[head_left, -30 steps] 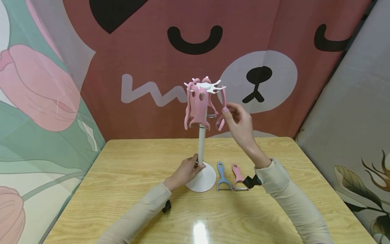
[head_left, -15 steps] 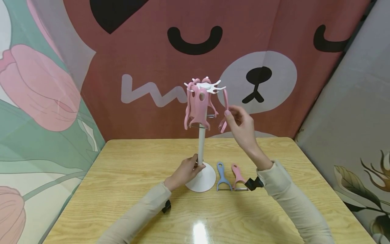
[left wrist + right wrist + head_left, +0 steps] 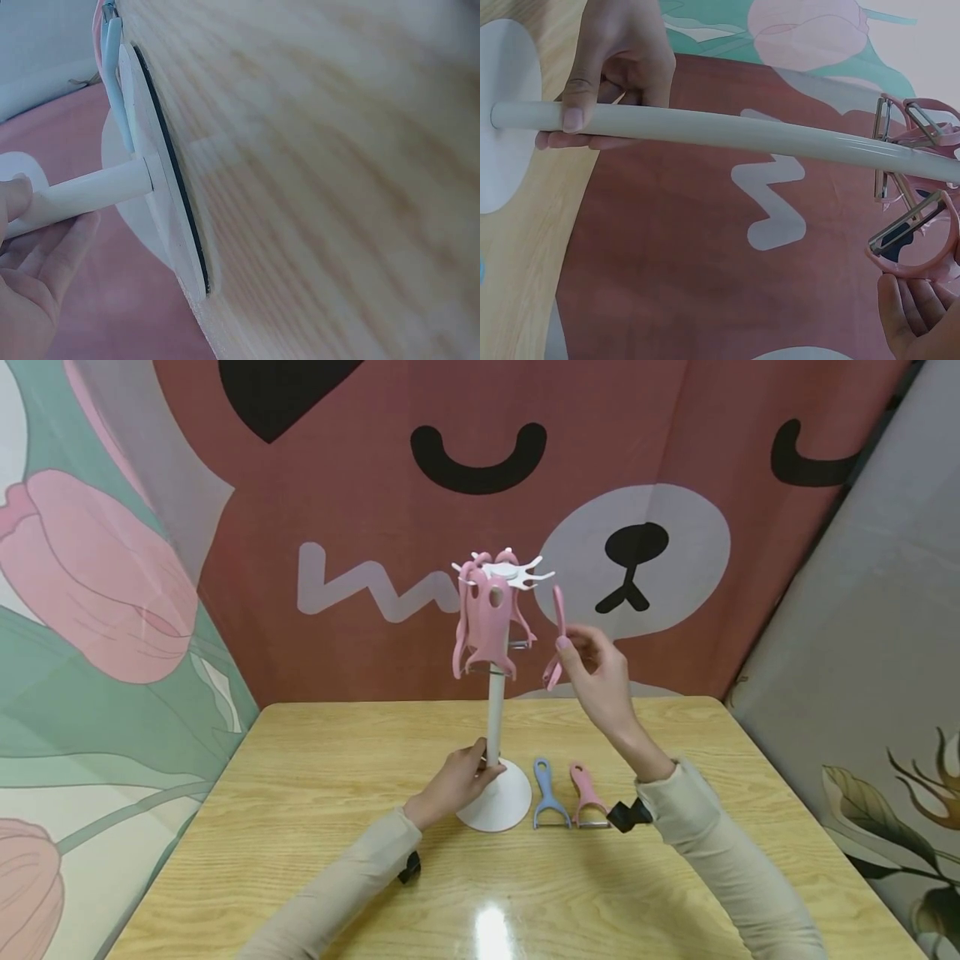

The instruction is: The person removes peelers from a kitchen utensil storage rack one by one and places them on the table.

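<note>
Left hand (image 3: 452, 785) grips the rack (image 3: 496, 710) hung with pink peelers (image 3: 491, 625) — right hand (image 3: 602, 681) pinches another peeler (image 3: 560, 612) beside it

Wrist views apparently sideways, pole (image 3: 742, 132) in both

Two hands: one left hand (image 3: 455, 783), one right hand (image 3: 602, 685). One white stand (image 3: 496, 706). One blue peeler (image 3: 547, 789). One held pink peeler (image 3: 560, 608), one loose pink peeler (image 3: 584, 787), at least three hanging pink peelers (image 3: 491, 627), overlapped, exact count unclear. One table (image 3: 315, 777). Two beige sleeves (image 3: 727, 852).
</note>
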`<action>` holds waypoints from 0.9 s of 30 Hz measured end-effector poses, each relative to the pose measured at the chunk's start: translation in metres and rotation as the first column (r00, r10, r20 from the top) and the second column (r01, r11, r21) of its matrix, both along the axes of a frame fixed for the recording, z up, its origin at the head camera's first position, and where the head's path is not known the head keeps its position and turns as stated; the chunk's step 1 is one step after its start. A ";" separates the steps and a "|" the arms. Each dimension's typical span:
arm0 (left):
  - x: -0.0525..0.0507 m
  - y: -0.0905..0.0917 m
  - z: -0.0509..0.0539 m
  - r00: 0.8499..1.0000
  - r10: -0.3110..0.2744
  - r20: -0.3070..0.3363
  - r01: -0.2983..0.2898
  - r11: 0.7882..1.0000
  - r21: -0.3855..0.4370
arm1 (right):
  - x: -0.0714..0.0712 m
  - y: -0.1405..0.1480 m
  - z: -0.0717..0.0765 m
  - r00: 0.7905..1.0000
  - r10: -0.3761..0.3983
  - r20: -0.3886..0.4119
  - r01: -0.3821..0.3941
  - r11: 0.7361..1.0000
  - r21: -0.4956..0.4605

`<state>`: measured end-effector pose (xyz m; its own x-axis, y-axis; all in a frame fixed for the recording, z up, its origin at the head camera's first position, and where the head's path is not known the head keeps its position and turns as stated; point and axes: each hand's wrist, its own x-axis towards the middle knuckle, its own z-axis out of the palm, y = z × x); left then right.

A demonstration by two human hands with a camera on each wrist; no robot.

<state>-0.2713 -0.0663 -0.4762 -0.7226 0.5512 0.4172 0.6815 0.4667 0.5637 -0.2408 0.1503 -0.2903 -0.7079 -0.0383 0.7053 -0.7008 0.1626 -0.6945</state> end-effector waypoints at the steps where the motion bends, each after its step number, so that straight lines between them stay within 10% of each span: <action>1: 0.000 0.000 0.000 1.000 0.000 0.002 0.000 1.000 0.000 | 0.000 0.001 -0.001 1.000 0.001 -0.001 -0.001 1.000 0.001; 27: -0.002 0.000 -0.002 1.000 0.003 0.004 -0.003 1.000 0.008 | 0.002 0.005 -0.013 0.994 -0.107 0.034 0.103 0.991 0.087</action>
